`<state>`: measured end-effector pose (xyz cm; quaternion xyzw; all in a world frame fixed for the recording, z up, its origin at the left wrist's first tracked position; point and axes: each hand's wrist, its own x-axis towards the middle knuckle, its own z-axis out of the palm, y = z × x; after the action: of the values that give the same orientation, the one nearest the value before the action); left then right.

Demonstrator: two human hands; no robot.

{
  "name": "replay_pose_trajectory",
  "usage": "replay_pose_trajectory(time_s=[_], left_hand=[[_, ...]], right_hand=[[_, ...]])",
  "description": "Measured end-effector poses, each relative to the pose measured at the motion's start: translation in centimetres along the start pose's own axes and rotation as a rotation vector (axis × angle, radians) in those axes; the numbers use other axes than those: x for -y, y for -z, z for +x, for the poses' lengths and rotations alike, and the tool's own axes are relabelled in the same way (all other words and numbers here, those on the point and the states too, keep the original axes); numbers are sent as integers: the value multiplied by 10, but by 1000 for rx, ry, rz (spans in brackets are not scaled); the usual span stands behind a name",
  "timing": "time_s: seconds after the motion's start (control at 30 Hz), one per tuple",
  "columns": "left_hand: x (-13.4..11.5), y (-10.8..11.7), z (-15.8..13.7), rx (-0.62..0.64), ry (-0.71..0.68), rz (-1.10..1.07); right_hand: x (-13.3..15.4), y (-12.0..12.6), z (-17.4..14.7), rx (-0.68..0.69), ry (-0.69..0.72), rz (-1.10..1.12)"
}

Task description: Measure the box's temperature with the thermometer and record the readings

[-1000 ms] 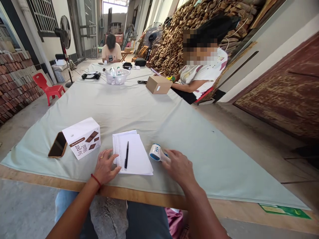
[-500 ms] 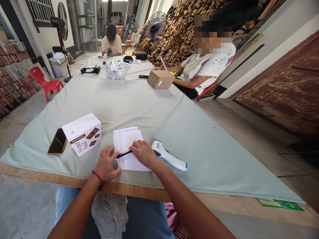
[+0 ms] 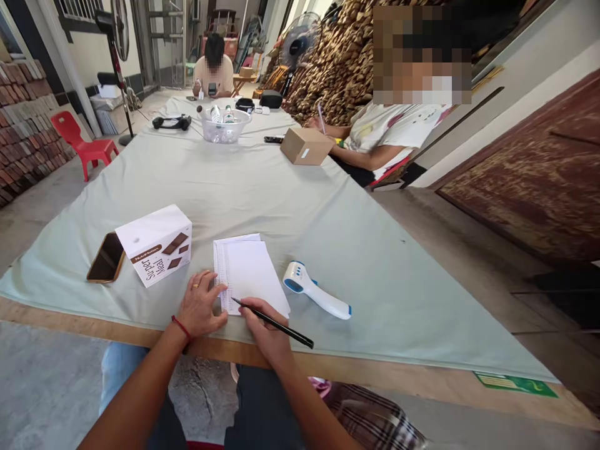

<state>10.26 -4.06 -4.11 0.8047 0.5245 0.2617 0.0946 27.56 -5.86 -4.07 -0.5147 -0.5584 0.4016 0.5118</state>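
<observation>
Sheets of white paper [image 3: 255, 269] lie near the table's front edge, with small writing down their left side. My left hand [image 3: 201, 306] rests at the paper's left edge, fingers spread and thumb apart, a fingertip on the sheet. A black pen [image 3: 281, 326] is pinched in my right hand [image 3: 267, 331], at the paper's lower edge. Its tip points up and left, close to the written column. Right of the paper lies a white and blue infrared thermometer [image 3: 316, 290]. Left of my left hand stands a white box [image 3: 159, 244] with brown print, beside a phone [image 3: 107, 257].
Farther up the table are a cardboard box [image 3: 305, 147], a clear plastic bowl [image 3: 225, 130] with bottles, and black headphones [image 3: 172, 122]. One person [image 3: 389, 137] sits at the right side holding a pen, another [image 3: 213, 69] at the far end. A red chair [image 3: 84, 147] stands left.
The pen has left my left fingers and turned; my right hand now holds it in a writing grip, lower and nearer me. My left hand stays at the paper's edge. The view shifted slightly.
</observation>
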Motion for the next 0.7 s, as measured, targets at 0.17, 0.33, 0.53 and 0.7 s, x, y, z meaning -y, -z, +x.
replay_pose_trajectory(time_s=[0.17,0.33,0.53,0.7], left_hand=[[-2,0,0,4,0,-4],[-2,1,0,15,-1,-33],[-4,0,0,13,17,-50],[-5,0,0,16,19,-39]], right_hand=[[-5,-3,2,-19,7,-77],[-7,-4,0,21,30,-102],[-8,-5,-2,43,61,-154],[-7,-5,-3,63,74,-188]])
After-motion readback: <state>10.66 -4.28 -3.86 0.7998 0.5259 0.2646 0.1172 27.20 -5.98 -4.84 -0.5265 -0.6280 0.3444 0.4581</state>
